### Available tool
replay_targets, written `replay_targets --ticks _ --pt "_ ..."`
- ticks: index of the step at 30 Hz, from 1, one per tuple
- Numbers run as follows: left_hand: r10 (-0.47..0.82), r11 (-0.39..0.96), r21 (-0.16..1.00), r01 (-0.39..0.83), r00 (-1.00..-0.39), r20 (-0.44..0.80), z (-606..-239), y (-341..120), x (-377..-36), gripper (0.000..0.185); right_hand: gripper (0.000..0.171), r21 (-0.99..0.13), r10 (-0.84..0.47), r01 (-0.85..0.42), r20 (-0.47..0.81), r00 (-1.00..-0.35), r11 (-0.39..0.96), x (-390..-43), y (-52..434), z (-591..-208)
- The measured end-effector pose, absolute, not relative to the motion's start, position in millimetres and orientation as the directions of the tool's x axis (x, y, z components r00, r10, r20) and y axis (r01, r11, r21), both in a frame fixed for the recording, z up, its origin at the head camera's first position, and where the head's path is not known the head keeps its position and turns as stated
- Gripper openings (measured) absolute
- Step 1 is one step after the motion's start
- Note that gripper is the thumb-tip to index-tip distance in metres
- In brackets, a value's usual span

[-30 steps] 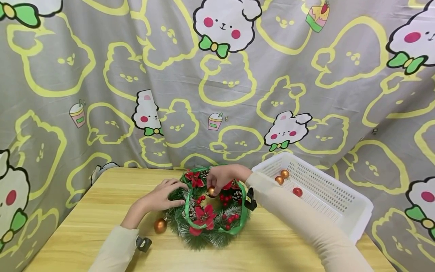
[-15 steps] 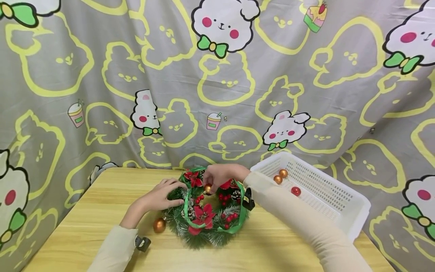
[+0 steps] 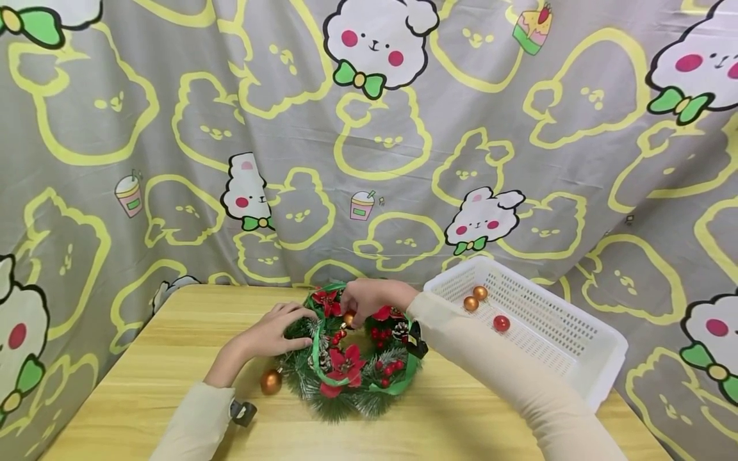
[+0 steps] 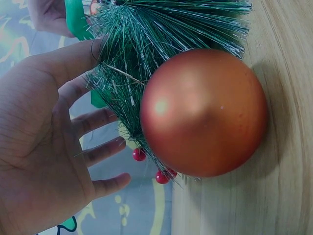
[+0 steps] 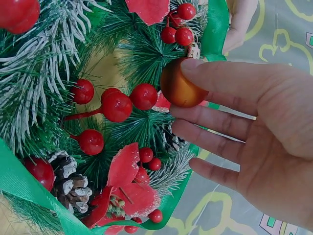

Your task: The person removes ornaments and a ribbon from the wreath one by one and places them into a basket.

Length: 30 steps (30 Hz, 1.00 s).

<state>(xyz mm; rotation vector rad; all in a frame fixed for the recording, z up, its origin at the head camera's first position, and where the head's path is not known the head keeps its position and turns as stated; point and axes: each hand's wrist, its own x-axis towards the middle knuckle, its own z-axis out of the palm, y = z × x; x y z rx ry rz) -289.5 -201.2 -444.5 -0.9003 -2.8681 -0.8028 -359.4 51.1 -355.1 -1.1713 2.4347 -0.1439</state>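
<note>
A Christmas wreath with red flowers, red berries, pinecones and a green ribbon lies on the wooden table. Between thumb and fingers, my right hand pinches a copper-coloured bauble over the wreath's far inner side, close to a berry cluster. At the wreath's left side is my left hand, its fingers spread and fairly straight; in the left wrist view the thumb tip meets the greenery. Another copper bauble sits on the table against the wreath's left edge, below my left hand.
A white perforated plastic basket stands at the right, behind my right forearm. In it lie two copper baubles and a red one. A patterned grey curtain hangs along the table's far edge.
My right hand has moved slightly left with the pinched bauble, toward the wreath's upper left inner side. The left hand keeps its place.
</note>
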Motion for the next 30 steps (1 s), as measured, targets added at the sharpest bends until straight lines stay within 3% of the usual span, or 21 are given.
replay_targets --ticks 7,12,17,30 --pt "0.522 0.709 0.459 0.536 -0.836 0.170 -447 -202 -292 0.047 0.025 -0.247 -0.745 -0.704 -0.254 -0.617 0.666 -359 53 -354" --pt "0.525 0.706 0.461 0.538 -0.834 0.170 -448 -201 -292 0.047 0.026 -0.195 -0.748 -0.723 -0.221 -0.626 0.663 -362 56 -354" --pt "0.524 0.704 0.466 0.535 -0.835 0.167 -446 -200 -291 0.047 0.028 -0.176 -0.755 -0.735 -0.208 -0.622 0.654 -364 61 -352" --pt "0.527 0.696 0.470 0.543 -0.831 0.180 -445 -202 -290 0.047 0.030 -0.289 -0.813 -0.760 -0.206 -0.544 0.582 -357 66 -341"
